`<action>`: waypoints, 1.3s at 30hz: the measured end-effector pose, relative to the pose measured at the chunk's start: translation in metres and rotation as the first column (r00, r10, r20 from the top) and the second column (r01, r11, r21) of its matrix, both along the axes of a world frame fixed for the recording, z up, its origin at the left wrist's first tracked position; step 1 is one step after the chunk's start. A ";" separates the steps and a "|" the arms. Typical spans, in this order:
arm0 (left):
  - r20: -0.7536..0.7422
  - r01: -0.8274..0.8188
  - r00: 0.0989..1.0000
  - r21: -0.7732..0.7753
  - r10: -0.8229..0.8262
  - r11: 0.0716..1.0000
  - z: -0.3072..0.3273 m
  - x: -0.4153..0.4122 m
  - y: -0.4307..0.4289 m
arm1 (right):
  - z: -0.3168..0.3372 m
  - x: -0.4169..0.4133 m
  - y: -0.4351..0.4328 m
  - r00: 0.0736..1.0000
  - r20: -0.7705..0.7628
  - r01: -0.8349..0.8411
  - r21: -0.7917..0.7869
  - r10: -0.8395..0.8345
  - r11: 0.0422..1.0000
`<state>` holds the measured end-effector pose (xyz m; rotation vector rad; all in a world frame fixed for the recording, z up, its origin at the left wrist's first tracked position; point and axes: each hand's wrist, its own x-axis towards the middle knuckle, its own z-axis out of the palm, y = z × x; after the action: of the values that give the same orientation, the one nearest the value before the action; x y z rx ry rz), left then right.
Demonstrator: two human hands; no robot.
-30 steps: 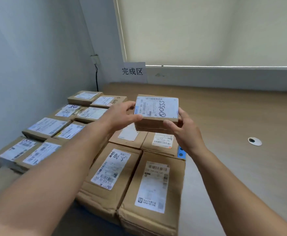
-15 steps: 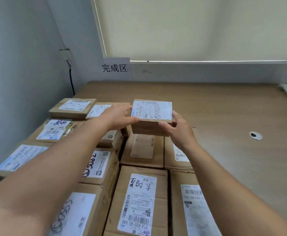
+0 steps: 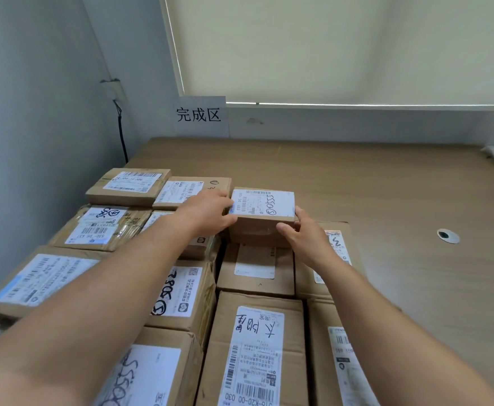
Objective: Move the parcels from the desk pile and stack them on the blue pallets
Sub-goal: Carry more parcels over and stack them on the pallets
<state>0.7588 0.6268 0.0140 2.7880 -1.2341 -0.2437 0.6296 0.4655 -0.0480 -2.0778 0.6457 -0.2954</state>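
Observation:
A small brown cardboard parcel (image 3: pixel 261 218) with a white label and black handwriting is held between both hands. My left hand (image 3: pixel 209 212) grips its left side and my right hand (image 3: pixel 307 238) grips its right front corner. The parcel is low over the far end of a stack of several labelled cardboard parcels (image 3: pixel 257 347); I cannot tell whether it touches the box beneath. The stack hides whatever it stands on, so no pallet shows.
Light wood floor (image 3: pixel 386 200) stretches to the right and behind the stack, with a round white floor socket (image 3: pixel 447 235). A grey wall with a hanging cable (image 3: pixel 121 133) stands left. A paper sign (image 3: pixel 200 115) hangs under the window blind.
Both hands have carried the small parcel forward and down toward the far end of the stack. The view has moved closer over the stacked parcels.

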 end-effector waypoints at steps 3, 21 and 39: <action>-0.015 -0.010 1.000 -0.017 0.009 1.000 0.002 -0.003 0.000 | 0.004 -0.003 -0.003 0.998 -0.062 0.000 -0.059 -0.003 0.998; 0.237 0.303 0.942 -0.288 -0.239 0.908 0.030 -0.076 -0.045 | 0.046 -0.105 -0.035 0.976 0.024 0.198 -0.508 -0.216 0.839; 0.195 0.350 0.934 -0.351 -0.298 0.868 -0.052 -0.393 -0.161 | 0.000 -0.384 -0.088 0.904 0.017 0.277 -0.785 -0.427 0.554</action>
<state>0.3656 0.4654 -0.0376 2.2869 -1.5860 0.1577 0.2460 0.3776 -0.0475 -2.8144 1.2235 -0.7389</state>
